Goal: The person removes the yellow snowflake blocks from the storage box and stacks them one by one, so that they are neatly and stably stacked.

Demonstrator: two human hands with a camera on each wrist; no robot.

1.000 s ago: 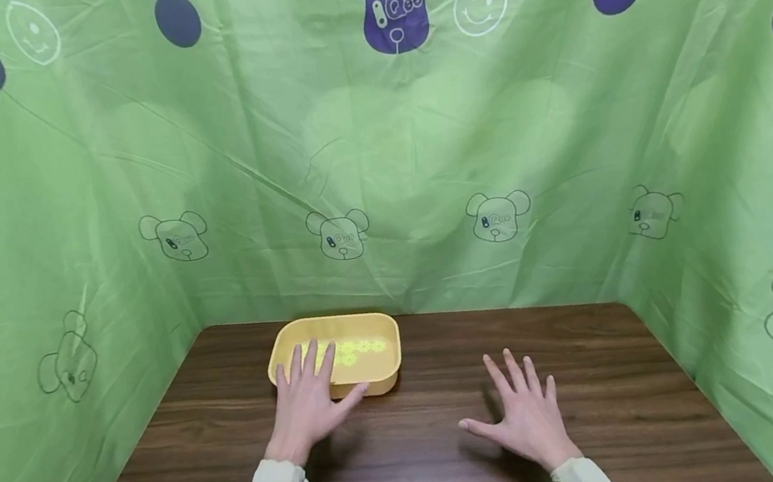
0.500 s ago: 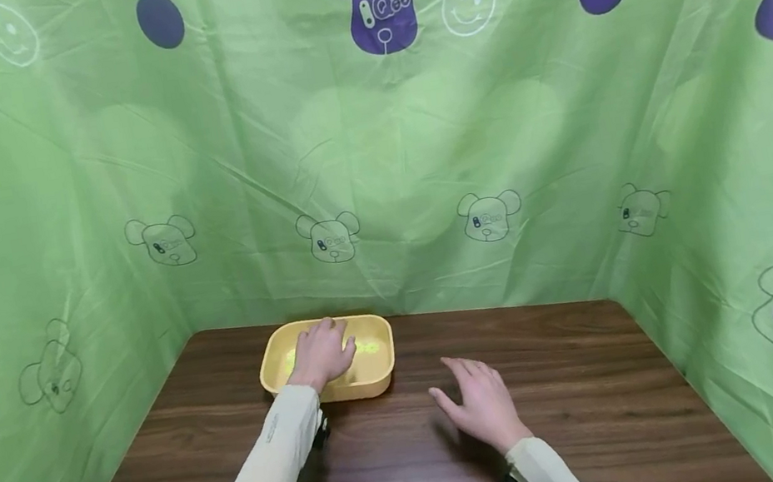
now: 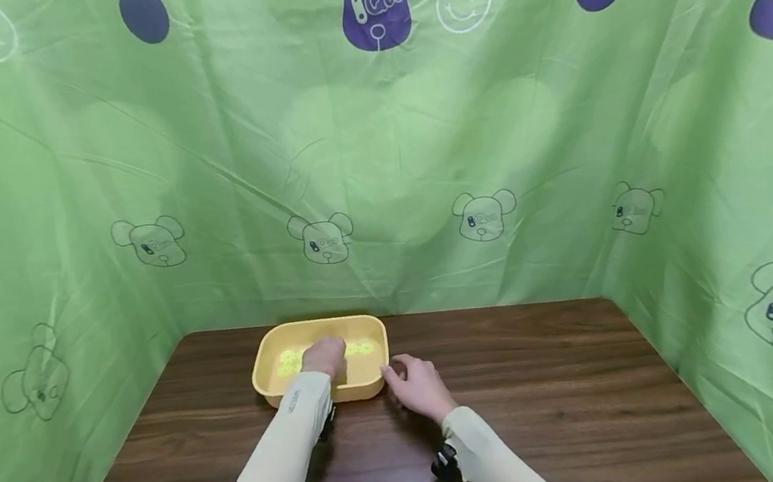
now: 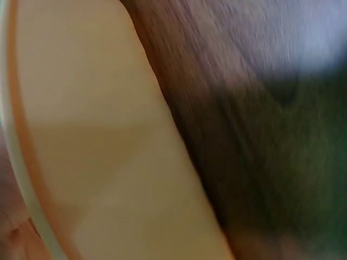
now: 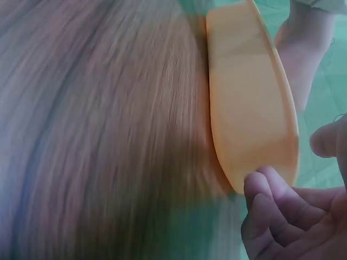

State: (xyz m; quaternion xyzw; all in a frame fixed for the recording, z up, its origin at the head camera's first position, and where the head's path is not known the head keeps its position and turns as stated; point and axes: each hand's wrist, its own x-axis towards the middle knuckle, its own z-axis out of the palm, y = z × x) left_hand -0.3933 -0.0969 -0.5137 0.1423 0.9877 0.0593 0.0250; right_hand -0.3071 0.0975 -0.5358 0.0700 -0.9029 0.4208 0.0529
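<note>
A yellow rectangular tray (image 3: 273, 389) with rounded corners stands at the back of the table, left of centre. Small yellow-green flower-like shapes (image 3: 289, 363) show on its floor; I cannot tell whether they are loose. My left hand (image 3: 325, 357) reaches down over the front rim into the tray, its fingers hidden from the head view. At the tray's right front corner is my right hand (image 3: 419, 386). In the right wrist view, its fingers (image 5: 263, 189) are loosely bent by the tray's outer wall (image 5: 246, 81), with the thumb apart. Whether they touch the tray is unclear.
The dark wooden table (image 3: 571, 397) spreads out in front of the tray and to its right. Green printed cloth (image 3: 421, 269) hangs behind the table and along both sides. A dark wrist device (image 3: 444, 461) is strapped to the right forearm.
The left hand has gone from spread above the tray to down inside it. My right hand has moved left to the tray's corner, its spread fingers now bent. The head view has shifted slightly.
</note>
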